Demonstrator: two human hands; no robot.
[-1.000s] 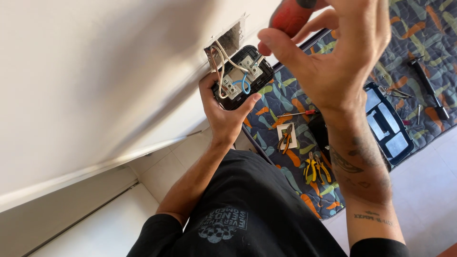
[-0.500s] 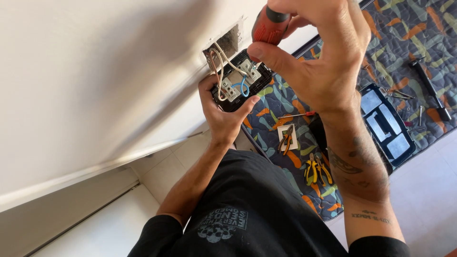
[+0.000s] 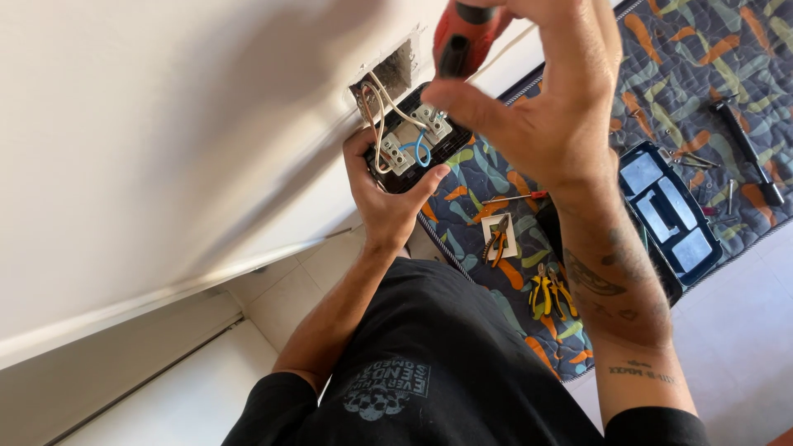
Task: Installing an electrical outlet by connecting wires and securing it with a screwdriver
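Your right hand [image 3: 553, 107] was nearest the camera, fingers curled round the red handle of a screwdriver [image 3: 459, 37] up at twelve o'clock. Just beyond, at ten o'clock of it, your left hand [image 3: 387, 198] clasped the black switch module [image 3: 417, 140] from below, thumb on its edge, white and blue wires running from its back into the wall opening [image 3: 395, 73]. Farther off, at four o'clock, yellow-handled pliers [image 3: 547, 291] and a blue parts case [image 3: 665, 211] lay on the patterned mat [image 3: 702, 49].

Matt painted wall [image 3: 165, 124], glossy red plastic screwdriver handle [image 3: 459, 37], quilted cloth mat [image 3: 702, 49]
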